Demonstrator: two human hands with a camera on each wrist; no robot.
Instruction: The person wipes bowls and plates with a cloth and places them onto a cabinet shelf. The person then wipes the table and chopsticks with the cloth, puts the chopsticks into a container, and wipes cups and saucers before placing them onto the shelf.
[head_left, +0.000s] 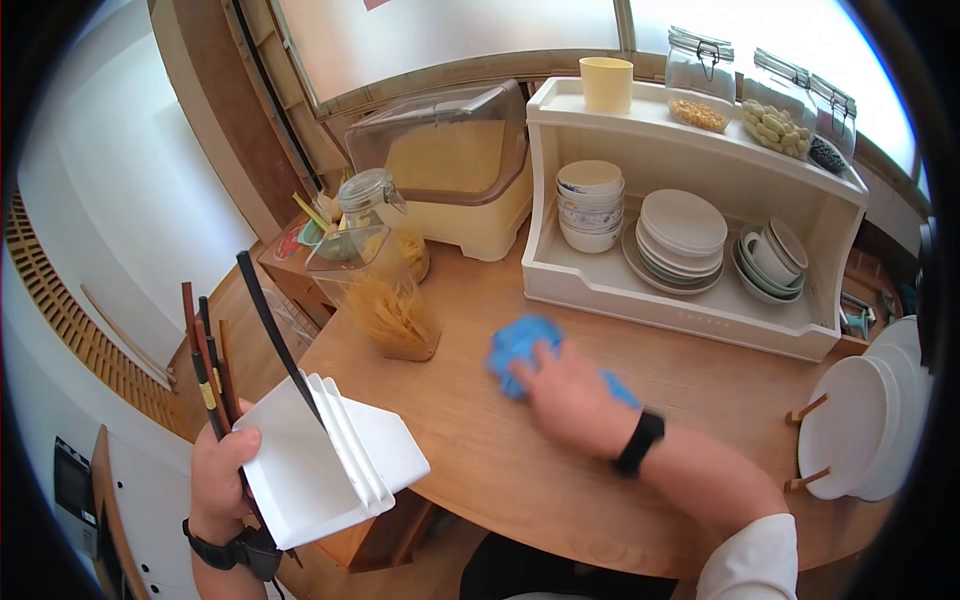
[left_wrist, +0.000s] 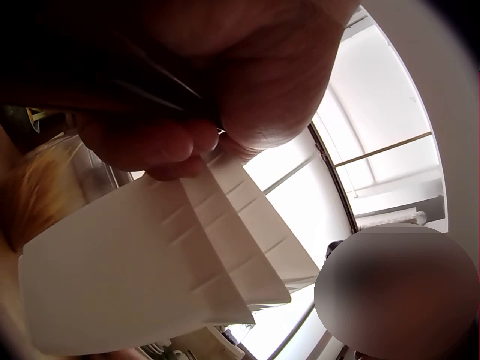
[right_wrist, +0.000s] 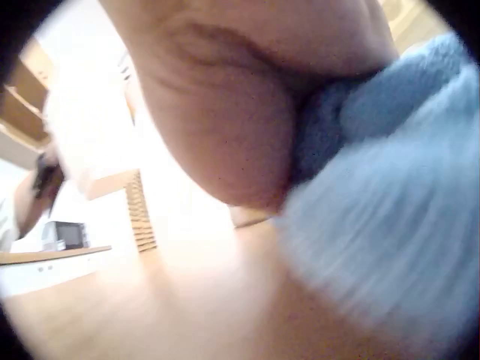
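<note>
The left hand [head_left: 222, 475] grips a white divided holder [head_left: 310, 470] together with several dark and brown chopsticks [head_left: 207, 385], lifted off the table's front left edge. One long black stick [head_left: 275, 330] slants against the holder's thin walls. In the left wrist view the fingers [left_wrist: 142, 142] curl at the edge of the white holder [left_wrist: 112, 262]. On the wooden table, the right hand [head_left: 580, 395] holds a crumpled blue cloth [head_left: 525, 350] against the surface, blurred. The right wrist view shows the cloth [right_wrist: 390, 217] bunched under the palm [right_wrist: 225, 127].
A clear pasta container [head_left: 395, 315] and a lidded jar [head_left: 375, 200] stand at the left of the table [head_left: 470, 460]. Behind are a rice bin [head_left: 450, 215] and a white shelf [head_left: 680, 320] with bowls, plates and jars. Upright plates [head_left: 845, 430] stand in a rack at the right.
</note>
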